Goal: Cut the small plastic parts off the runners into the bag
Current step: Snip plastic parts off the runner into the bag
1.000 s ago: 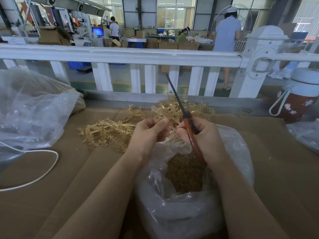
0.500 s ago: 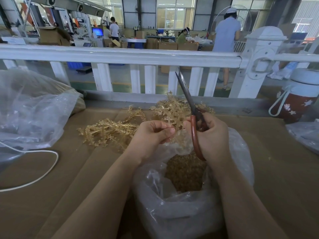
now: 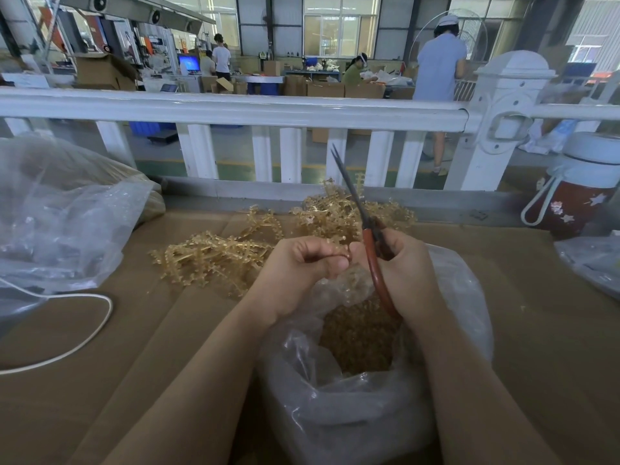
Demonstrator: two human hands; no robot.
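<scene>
A brown cardboard-covered worktop (image 3: 134, 330) runs up to a white railing (image 3: 235, 109) with a capped post (image 3: 503, 105). A large crumpled clear plastic sack (image 3: 60, 213) lies at the left, with a white cord (image 3: 84, 344) curving beside it. A red flask with a white lid (image 3: 577, 186) stands at the right. Beyond the railing, workers (image 3: 439, 68) stand among cardboard boxes (image 3: 104, 72).

Even daylight is admitted through the far windows (image 3: 339, 25), only soft shadows are cast on the worktop (image 3: 100, 364), and the railing (image 3: 235, 107) is bowed by wide-angle distortion.
</scene>
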